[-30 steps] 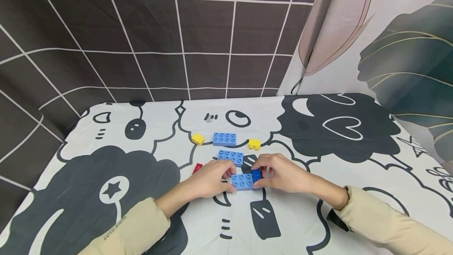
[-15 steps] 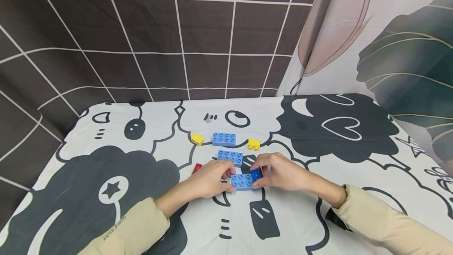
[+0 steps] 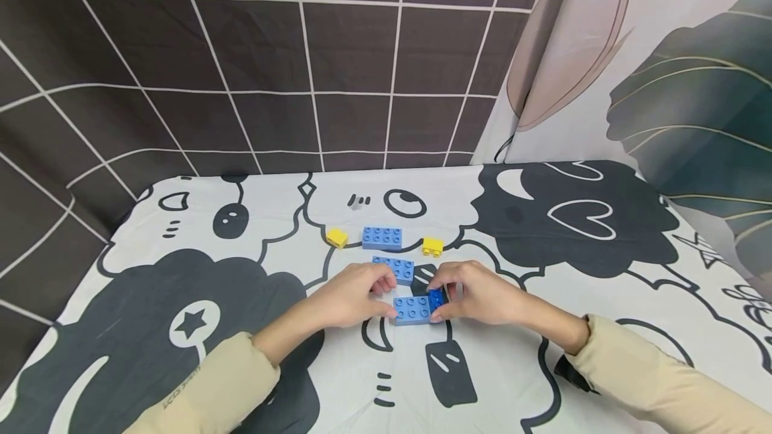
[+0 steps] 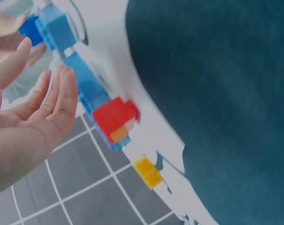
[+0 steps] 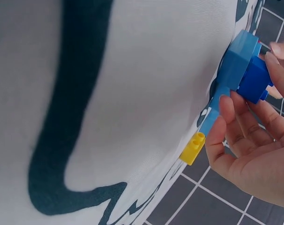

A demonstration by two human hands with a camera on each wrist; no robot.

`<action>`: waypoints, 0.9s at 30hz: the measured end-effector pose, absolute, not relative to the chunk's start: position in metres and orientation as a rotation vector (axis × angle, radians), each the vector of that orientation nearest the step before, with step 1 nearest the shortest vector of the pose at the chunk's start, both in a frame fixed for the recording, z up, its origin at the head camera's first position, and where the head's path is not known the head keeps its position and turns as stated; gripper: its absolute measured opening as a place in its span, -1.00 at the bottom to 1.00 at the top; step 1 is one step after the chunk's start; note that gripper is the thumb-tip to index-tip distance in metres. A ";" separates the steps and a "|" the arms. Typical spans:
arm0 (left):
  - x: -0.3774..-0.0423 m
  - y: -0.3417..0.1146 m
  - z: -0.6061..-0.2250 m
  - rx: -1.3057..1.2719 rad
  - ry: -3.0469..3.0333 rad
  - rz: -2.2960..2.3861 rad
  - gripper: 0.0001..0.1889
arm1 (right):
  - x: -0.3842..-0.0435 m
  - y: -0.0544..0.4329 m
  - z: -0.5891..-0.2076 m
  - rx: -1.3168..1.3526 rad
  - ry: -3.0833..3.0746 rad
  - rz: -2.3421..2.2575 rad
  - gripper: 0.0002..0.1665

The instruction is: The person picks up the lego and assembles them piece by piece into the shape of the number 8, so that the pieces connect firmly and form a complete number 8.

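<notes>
On the patterned cloth, a light blue building brick (image 3: 411, 311) lies between the hands. A small dark blue brick (image 3: 435, 297) sits on its right end, studs up. My right hand (image 3: 482, 295) pinches the dark blue brick between thumb and fingers; the right wrist view shows the same dark blue brick (image 5: 254, 80) in that grip. My left hand (image 3: 350, 297) is beside the light blue brick's left end, its thumb near the corner; whether they touch I cannot tell. In the left wrist view its fingers (image 4: 62, 98) are spread loosely, holding nothing.
Behind lie two more light blue bricks, one nearer (image 3: 399, 269) and one farther (image 3: 382, 238). Small yellow bricks lie at left (image 3: 337, 238) and right (image 3: 432, 246). A red brick (image 4: 115, 117) appears in the left wrist view but is hidden in the head view. A grid-patterned curtain (image 3: 259, 72) hangs behind.
My left hand has loosened from the light blue brick's left end, fingers lifting slightly up and left, and covers the red brick in the head view. My right hand keeps its place.
</notes>
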State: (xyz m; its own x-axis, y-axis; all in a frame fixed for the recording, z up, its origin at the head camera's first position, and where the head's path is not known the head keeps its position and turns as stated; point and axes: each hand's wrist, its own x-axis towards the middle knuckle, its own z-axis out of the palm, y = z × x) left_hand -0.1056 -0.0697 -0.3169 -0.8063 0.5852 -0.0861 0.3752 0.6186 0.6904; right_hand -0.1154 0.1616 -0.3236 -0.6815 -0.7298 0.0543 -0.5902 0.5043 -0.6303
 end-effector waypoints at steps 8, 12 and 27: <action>-0.113 -0.083 -0.306 0.718 2.595 1.028 -0.68 | -0.115 0.162 -0.325 -1.106 2.524 -0.938 -0.66; -0.118 -0.094 -0.303 0.672 2.607 1.036 -0.66 | -0.115 0.162 -0.325 -1.098 2.528 -0.936 -0.65; -0.128 -0.128 -0.313 0.608 2.616 0.974 -0.62 | -0.115 0.163 -0.324 -1.082 2.529 -0.938 -0.65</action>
State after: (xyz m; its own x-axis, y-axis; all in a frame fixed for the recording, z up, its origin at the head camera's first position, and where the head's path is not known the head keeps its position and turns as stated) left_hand -0.1282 -0.1282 -0.3134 -0.8707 0.4781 -0.1153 0.2863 0.6834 0.6716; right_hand -0.1153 0.1626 -0.3243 -0.6992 -0.7142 0.0337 -0.5635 0.5214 -0.6408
